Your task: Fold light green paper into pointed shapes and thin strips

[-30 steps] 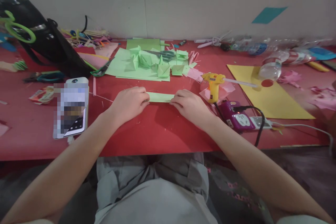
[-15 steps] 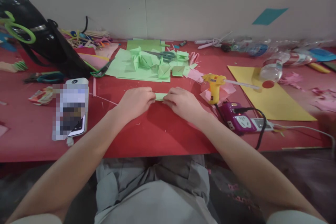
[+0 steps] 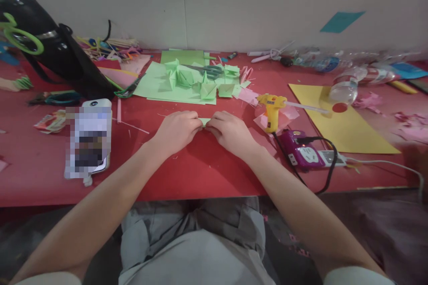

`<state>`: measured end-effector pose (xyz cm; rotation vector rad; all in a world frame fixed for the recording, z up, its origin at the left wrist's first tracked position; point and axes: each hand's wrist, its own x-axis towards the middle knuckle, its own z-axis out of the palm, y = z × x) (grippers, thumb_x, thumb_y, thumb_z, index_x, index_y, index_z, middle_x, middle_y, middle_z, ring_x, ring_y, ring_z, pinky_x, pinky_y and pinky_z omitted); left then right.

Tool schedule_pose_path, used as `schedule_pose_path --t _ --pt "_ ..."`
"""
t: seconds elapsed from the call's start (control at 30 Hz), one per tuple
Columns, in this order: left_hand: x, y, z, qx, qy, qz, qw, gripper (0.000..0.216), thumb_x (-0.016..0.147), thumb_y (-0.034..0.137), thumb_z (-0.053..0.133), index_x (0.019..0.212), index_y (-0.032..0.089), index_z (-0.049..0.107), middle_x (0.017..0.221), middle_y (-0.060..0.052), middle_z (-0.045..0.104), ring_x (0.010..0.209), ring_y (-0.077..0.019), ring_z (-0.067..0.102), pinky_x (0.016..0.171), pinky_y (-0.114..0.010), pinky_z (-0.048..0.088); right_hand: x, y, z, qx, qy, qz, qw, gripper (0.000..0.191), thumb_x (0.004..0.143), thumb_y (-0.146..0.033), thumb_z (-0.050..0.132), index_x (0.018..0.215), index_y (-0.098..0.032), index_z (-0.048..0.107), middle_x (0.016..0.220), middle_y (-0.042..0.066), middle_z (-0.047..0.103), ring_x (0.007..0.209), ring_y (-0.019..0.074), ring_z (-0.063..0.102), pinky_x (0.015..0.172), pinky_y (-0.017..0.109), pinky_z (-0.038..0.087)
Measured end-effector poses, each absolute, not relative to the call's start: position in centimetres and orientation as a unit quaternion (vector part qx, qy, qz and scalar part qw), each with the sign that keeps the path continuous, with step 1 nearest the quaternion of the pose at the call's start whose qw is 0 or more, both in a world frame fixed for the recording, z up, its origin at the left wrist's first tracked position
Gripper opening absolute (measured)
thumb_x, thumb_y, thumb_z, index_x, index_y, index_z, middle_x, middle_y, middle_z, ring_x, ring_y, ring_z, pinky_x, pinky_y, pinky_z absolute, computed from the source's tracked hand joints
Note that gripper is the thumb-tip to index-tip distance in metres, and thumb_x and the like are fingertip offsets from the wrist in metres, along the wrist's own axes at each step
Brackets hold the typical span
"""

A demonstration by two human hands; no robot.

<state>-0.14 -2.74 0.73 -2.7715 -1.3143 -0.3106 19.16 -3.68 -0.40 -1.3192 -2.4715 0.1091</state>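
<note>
A small strip of light green paper (image 3: 203,122) shows between my two hands, just above the red table; most of it is hidden by the fingers. My left hand (image 3: 179,129) is closed on its left end, and my right hand (image 3: 228,128) pinches its right end. Beyond the hands lie light green paper sheets (image 3: 152,84), with several folded green paper pieces (image 3: 208,89) standing on them. Dark scissors (image 3: 210,71) rest among these folded pieces.
To the right sit a yellow glue gun (image 3: 272,111), a purple power adapter (image 3: 302,151) with cables, yellow paper (image 3: 354,129) and a plastic bottle (image 3: 344,89). On the left are a phone (image 3: 90,142), pliers (image 3: 56,98) and a leaning black case (image 3: 60,44).
My hands have come a little closer together, so less of the green paper shows between them. The view has shifted slightly; the other things stay in place.
</note>
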Motion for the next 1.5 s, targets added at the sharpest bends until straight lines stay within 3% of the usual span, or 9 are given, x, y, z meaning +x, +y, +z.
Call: schedule_pose_path --t 0.4,0.83,1.13,1.5 --pt "-0.28 -2.74 0.64 -0.898 -0.429 -0.093 0.025 0.023 0.095 0.024 0.052 0.092 0.019 0.074 0.087 -0.004 0.068 0.08 -0.0202 0.062 0.062 -0.032 0.037 19.01 -3.44 -0.92 -0.461 -0.866 0.048 0.189 0.021 0.096 -0.021 0.053 0.09 -0.016 0.071 0.091 0.008 0.065 0.085 0.02 0.054 0.073 0.031 0.039" --pt "-0.23 -3.04 0.75 -0.908 -0.401 -0.082 0.086 0.023 0.092 0.015 0.05 0.085 0.02 0.071 0.077 -0.003 0.064 0.073 -0.0192 0.059 0.063 -0.033 0.037 18.92 -3.48 -0.76 -0.448 -0.882 0.018 0.144 0.025 0.098 -0.02 0.047 0.088 -0.016 0.069 0.088 0.008 0.063 0.083 0.0198 0.05 0.072 0.031 0.035" --pt "-0.33 -3.07 0.72 -0.906 -0.407 -0.089 0.075 0.024 0.093 0.016 0.048 0.09 0.02 0.072 0.091 -0.005 0.067 0.076 -0.0181 0.059 0.065 -0.031 0.038 18.99 -3.53 -0.91 -0.458 -0.877 0.005 0.148 0.025 0.099 -0.02 0.045 0.091 -0.016 0.069 0.091 0.008 0.063 0.084 0.0198 0.051 0.072 0.032 0.035" --pt "-0.44 -2.98 0.66 -0.907 -0.398 -0.098 0.092 0.025 0.092 0.016 0.049 0.088 0.021 0.073 0.081 -0.004 0.066 0.072 -0.0185 0.057 0.063 -0.032 0.036 19.05 -3.51 -0.81 -0.453 -0.873 0.035 0.176 0.022 0.097 -0.023 0.051 0.091 -0.018 0.072 0.09 0.007 0.064 0.084 0.0192 0.052 0.071 0.031 0.037"
